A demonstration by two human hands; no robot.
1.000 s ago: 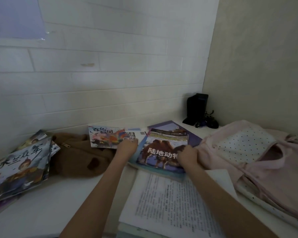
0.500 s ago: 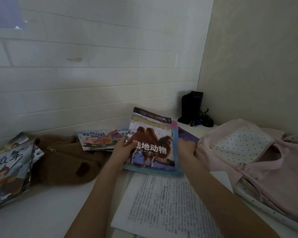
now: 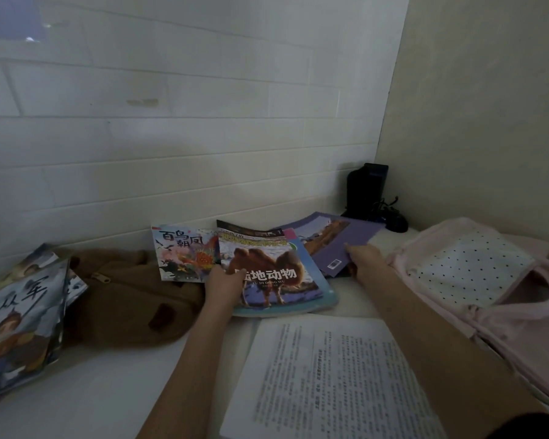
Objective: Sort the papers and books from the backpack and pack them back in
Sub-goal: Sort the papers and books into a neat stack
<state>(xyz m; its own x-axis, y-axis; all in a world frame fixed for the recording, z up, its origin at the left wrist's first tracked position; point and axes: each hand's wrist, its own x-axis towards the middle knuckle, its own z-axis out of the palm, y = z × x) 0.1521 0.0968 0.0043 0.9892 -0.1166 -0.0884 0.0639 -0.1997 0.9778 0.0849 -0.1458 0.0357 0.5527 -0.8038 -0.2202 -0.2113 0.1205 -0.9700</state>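
My left hand grips the left edge of a camel-cover book, which lies on the white table with its far end slightly raised. My right hand rests on the near edge of a purple book behind it, fingers on the cover. A bird-picture book lies to the left, partly under the camel book. Printed paper sheets lie nearest me between my forearms. The pink backpack lies open on the right, showing its dotted lining.
A brown plush bag lies left of centre. A stack of picture books sits at the far left edge. A black device with cables stands in the back corner. White tiled wall runs behind the table.
The camel book, held upright in both hands, has been lowered flat onto the table. My right hand let go of it and moved right onto the purple book.
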